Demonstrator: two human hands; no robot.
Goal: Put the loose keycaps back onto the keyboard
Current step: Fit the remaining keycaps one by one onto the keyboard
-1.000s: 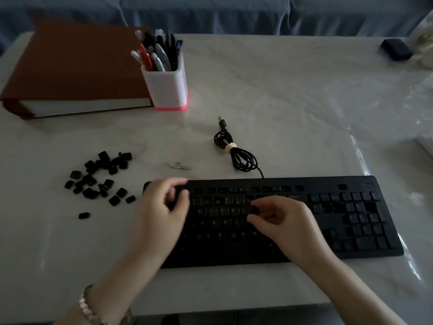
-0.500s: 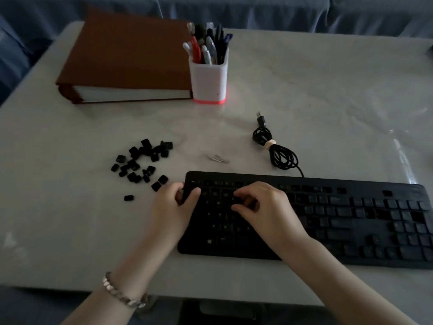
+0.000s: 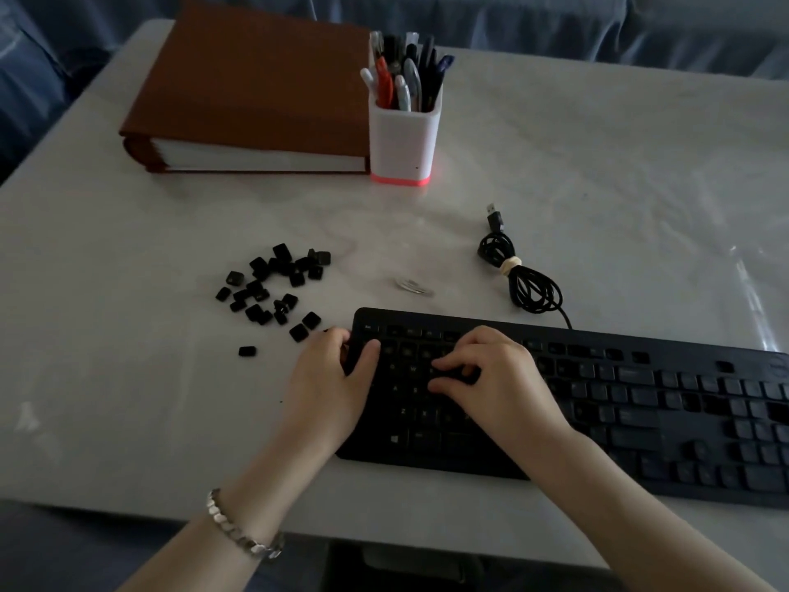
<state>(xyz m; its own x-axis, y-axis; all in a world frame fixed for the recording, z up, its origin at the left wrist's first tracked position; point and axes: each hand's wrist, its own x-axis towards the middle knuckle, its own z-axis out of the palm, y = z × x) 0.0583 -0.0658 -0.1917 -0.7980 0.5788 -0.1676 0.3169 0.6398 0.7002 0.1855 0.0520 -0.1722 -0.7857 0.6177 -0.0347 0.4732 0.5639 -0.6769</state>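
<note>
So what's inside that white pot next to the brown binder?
A bunch of pens stands in the white pot, one of them red. Its wall hides their lower halves and the bottom.

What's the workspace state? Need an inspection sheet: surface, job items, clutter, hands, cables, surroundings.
Surface: pale table, dimly lit.
Job's things: black keyboard at the near right, with dark gaps among its right-side keys; loose keycaps scattered to its left.
Clutter: brown binder; white pen holder beside it; small metal piece behind the keyboard.
Hands: left hand grips the keyboard's left edge; right hand is curled over the upper-left keys, and a held keycap cannot be told.
Cables: cable coiled and tied; USB plug unplugged on the table.
Surroundings: blue fabric behind the table.
</note>
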